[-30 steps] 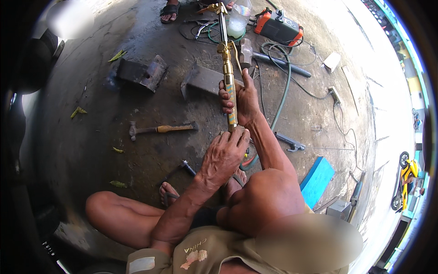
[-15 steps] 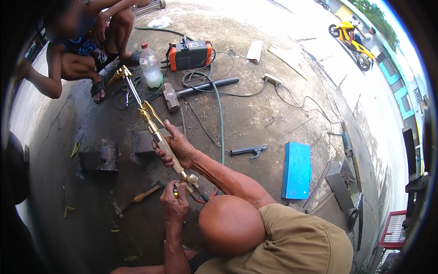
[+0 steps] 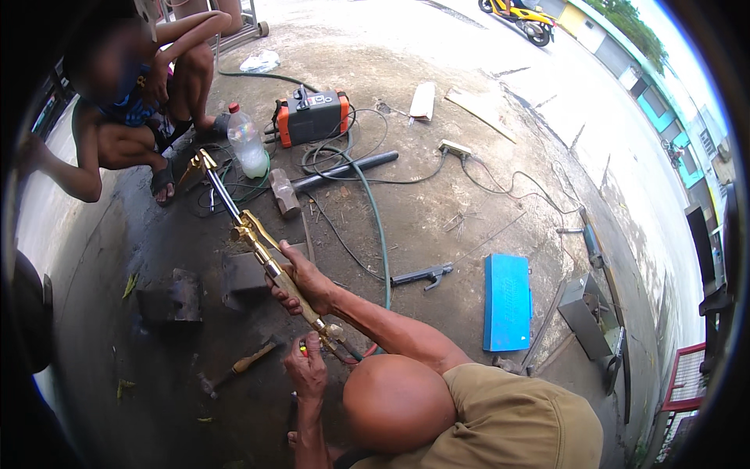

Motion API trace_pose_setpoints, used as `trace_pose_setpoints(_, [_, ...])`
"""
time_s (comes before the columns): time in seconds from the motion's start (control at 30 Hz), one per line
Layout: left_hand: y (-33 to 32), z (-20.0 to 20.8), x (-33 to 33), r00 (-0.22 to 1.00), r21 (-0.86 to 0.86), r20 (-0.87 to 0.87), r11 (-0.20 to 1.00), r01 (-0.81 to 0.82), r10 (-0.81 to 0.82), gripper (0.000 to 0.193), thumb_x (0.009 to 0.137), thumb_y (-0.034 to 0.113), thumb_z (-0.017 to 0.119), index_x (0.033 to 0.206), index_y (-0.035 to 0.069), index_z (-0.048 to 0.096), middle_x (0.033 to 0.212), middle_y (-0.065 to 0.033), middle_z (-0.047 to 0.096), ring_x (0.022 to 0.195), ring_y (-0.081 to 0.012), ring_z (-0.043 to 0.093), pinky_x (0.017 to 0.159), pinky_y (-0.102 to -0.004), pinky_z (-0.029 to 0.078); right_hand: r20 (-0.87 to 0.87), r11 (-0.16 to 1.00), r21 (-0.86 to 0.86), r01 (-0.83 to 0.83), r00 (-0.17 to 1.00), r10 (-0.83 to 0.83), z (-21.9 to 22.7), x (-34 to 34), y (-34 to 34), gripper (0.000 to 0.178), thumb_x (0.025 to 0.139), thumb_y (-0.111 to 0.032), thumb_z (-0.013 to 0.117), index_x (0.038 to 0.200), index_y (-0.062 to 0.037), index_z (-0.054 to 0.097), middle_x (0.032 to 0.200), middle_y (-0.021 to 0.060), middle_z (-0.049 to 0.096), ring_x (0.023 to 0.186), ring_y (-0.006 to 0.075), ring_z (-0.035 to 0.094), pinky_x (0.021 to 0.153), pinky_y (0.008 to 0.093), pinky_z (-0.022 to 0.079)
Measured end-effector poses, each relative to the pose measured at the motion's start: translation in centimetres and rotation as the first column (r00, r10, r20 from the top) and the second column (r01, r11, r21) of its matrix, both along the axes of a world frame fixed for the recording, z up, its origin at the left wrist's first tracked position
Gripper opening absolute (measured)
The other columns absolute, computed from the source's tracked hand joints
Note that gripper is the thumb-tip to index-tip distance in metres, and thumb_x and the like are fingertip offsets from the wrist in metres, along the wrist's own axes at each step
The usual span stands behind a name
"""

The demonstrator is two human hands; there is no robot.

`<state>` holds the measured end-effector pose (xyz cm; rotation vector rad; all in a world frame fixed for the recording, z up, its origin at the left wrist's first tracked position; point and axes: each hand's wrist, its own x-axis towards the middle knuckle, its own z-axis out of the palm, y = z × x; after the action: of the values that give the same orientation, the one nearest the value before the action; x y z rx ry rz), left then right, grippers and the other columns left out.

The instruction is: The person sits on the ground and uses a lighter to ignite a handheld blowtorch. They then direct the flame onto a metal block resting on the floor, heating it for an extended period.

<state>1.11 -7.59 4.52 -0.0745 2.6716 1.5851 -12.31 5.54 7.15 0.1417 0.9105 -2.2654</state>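
Note:
A brass-coloured cutting torch (image 3: 258, 244) slants up and left across the middle, its tip toward the crouching person. My right hand (image 3: 306, 280) is wrapped round its handle, thumb along the upper side. My left hand (image 3: 305, 366) is closed just below the valve end (image 3: 334, 333), with a small yellow-and-red thing (image 3: 303, 346) showing between its fingers; most of it is hidden. Red and green hoses (image 3: 355, 356) run from the torch's rear end past my bent knee. Dark metal pieces (image 3: 173, 295) lie on the ground beyond my hands, left of the torch.
A person (image 3: 125, 129) crouches at upper left. Around lie a plastic bottle (image 3: 248, 148), sledgehammer (image 3: 284, 194), orange-and-black welding machine (image 3: 312, 119), electrode holder (image 3: 422, 275), blue case (image 3: 506, 301), small hammer (image 3: 242, 365) and open metal box (image 3: 587, 313). Cables cross the ground.
The view has shifted, so the ground objects sit lower in the picture. The yellow motorbike has moved left toward the top edge. Both hands keep their places at the torch.

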Motion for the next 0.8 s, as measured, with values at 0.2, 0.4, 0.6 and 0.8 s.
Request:
trace_pose_setpoints(0.2, [-4.9,3.2,-7.2,0.942,0.185,0.280,0.953,-0.239,0.182,0.069,0.104,0.060,0.042,0.110,-0.006,0.061,0.065,-0.0117,0.059,0.053,-0.0219,0.061,0.055,-0.0397,0.049,0.082,0.996,-0.085,-0.003,0.997,0.010,0.1,1.2,0.6,0.081,0.093,-0.082,0.025,0.095,-0.0067,0.054,0.062,-0.0015,0.046,0.043,0.0083,0.039,0.037,0.0231,0.034])
trace_pose_setpoints(0.4, [-15.7,1.3,-15.3,0.903,-0.251,-0.206,0.872,-0.420,0.376,0.051,0.100,0.041,0.048,0.113,-0.008,0.056,0.099,-0.0327,0.061,0.095,-0.0504,0.060,0.084,-0.0518,0.047,0.045,0.967,-0.225,-0.117,0.990,0.130,-0.8,4.1,-1.8,0.083,0.095,-0.080,0.021,0.096,-0.0044,0.054,0.061,0.0012,0.045,0.041,0.0108,0.037,0.037,0.0251,0.035])
trace_pose_setpoints(0.6, [-18.8,2.5,-20.1,0.908,-0.039,-0.083,0.909,-0.415,0.411,0.032,0.093,0.024,0.050,0.107,-0.004,0.055,0.098,-0.0254,0.060,0.094,-0.0390,0.060,0.083,-0.0496,0.046,-0.016,0.946,-0.244,-0.215,0.976,0.218,-0.3,4.8,-1.6,0.083,0.096,-0.079,0.019,0.095,-0.0034,0.053,0.062,0.0020,0.046,0.043,0.0106,0.039,0.039,0.0249,0.035])
trace_pose_setpoints(0.8, [-16.0,7.6,-22.3,0.894,0.207,-0.088,0.886,-0.415,0.439,0.037,0.090,0.032,0.060,0.110,0.001,0.058,0.093,-0.0114,0.059,0.087,-0.0221,0.058,0.078,-0.0405,0.047,-0.036,0.962,-0.174,-0.211,0.977,0.208,0.4,4.6,-0.8,0.085,0.096,-0.080,0.018,0.095,-0.0026,0.054,0.061,0.0024,0.046,0.041,0.0114,0.037,0.038,0.0250,0.035])
